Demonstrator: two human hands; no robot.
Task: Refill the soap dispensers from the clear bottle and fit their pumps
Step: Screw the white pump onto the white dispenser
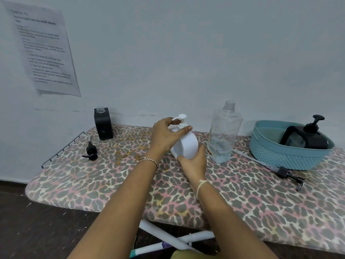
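In the head view, a white dispenser was held tilted just above the leopard-print board, near the middle of the frame. Its lower body was gripped from below by the right hand, the fingers curled round it. The white pump on its neck was pinched at the collar between thumb and fingers of the left hand.

Just right of the hands the clear bottle was seen upright and uncapped, with a little liquid at the bottom. A reddish mark was visible on its lower left edge, but it could not be read.

At the left rear of the board a black dispenser stood with its neck open, and a black pump lay in front of it.

At the right a blue basket held a second black dispenser, leaning, with its pump fitted. A long pump with a clear tube lay in front of the basket.

A printed sheet of paper was fixed to the wall in the upper left of the frame. Its text was too blurred to be read.
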